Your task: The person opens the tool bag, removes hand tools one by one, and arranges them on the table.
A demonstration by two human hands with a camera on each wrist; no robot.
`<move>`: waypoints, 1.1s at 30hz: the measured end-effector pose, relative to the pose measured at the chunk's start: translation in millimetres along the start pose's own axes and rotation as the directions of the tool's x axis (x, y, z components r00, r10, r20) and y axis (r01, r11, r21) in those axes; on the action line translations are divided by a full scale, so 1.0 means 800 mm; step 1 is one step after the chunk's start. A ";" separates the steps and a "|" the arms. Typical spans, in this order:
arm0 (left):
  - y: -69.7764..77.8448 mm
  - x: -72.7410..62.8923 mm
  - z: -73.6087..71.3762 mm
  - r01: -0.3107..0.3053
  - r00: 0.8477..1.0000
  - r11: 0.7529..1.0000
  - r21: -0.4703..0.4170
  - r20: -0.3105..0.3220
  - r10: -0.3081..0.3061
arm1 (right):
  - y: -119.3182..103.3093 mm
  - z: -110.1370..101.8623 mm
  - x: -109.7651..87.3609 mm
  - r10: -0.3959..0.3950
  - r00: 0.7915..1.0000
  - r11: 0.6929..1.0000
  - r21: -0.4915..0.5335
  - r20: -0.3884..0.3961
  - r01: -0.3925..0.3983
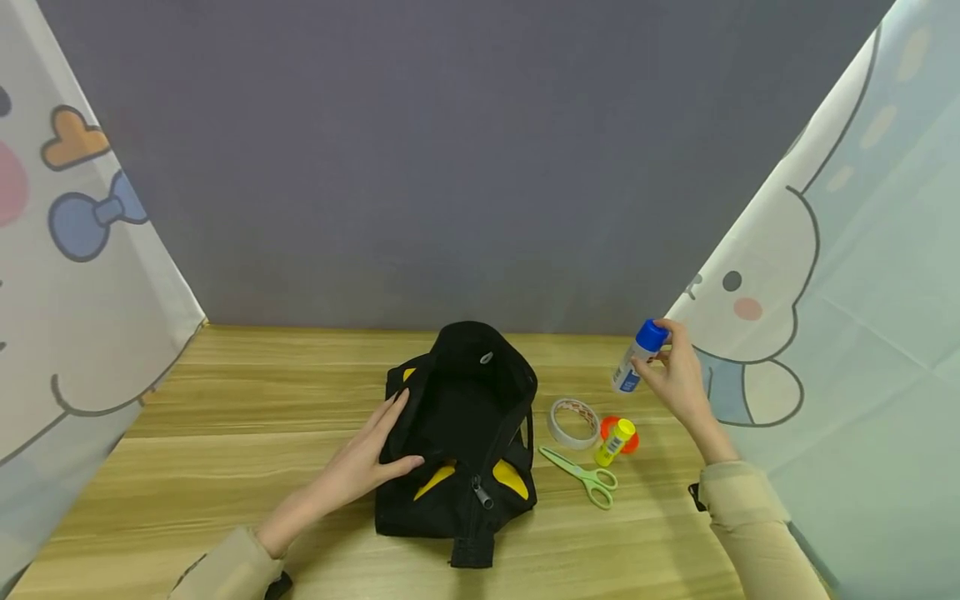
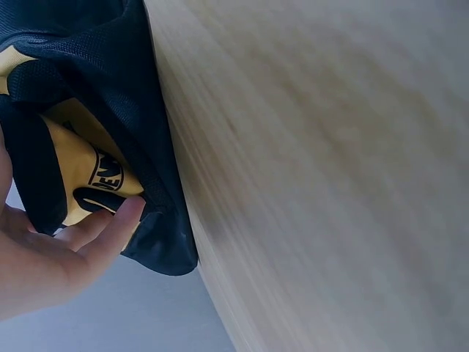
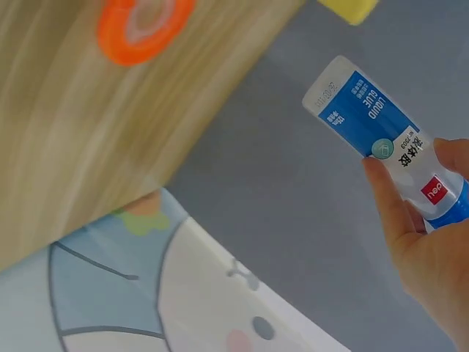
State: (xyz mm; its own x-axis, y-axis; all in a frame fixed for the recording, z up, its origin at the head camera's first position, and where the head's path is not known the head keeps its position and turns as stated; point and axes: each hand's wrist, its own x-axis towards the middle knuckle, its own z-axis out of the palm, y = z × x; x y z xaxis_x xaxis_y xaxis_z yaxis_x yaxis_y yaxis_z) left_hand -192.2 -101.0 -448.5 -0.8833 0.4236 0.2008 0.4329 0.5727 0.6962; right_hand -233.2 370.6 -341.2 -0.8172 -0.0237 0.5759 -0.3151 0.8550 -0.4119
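A black tool bag (image 1: 472, 417) with yellow patches stands with its top gaping. My left hand (image 1: 375, 450) holds the left side of its rim, thumb and fingers spread along the edge. In the left wrist view, fingertips (image 2: 132, 209) lie against the bag's side (image 2: 110, 172) by a yellow lettered panel. Off to the right, my right hand (image 1: 675, 371) grips a bottle of liquid glue (image 1: 633, 358) near its blue cap. The bottle is tilted and raised, its blue label (image 3: 366, 106) showing in the right wrist view.
Right of the bag lie a tape roll (image 1: 574, 423), light green scissors (image 1: 581, 473), an orange-red ring-shaped roll (image 1: 630, 442) and a yellow glue stick (image 1: 615, 442) overlapping that roll. A grey wall (image 1: 480, 167) stands behind the wooden table (image 1: 285, 392); printed cloths (image 1: 780, 292) hang at both sides.
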 end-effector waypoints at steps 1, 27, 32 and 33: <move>0.000 0.000 0.000 0.000 1.000 1.000 0.000 0.000 0.000 | 0.003 0.001 -0.001 -0.003 1.000 1.000 -0.003 -0.004 0.003; 0.002 0.001 0.001 0.034 0.999 0.999 0.006 0.014 -0.034 | 0.085 0.053 -0.034 0.046 0.998 0.999 0.024 -0.047 -0.045; 0.003 0.000 0.002 0.038 0.999 0.999 -0.001 0.017 -0.038 | 0.093 0.061 -0.038 0.043 0.997 0.999 0.025 -0.063 -0.041; 0.002 -0.001 0.003 0.035 0.999 0.999 -0.001 0.017 -0.035 | 0.095 0.063 -0.039 0.037 0.997 0.999 0.024 -0.068 -0.035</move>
State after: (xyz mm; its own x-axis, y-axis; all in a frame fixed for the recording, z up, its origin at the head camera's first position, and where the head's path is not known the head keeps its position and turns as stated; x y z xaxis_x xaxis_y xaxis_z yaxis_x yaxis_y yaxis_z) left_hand -190.7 -98.8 -448.8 -0.8949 0.4148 0.1647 0.4014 0.5866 0.7034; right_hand -255.8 410.2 -425.9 -0.7937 0.0430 0.6068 -0.2974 0.8427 -0.4487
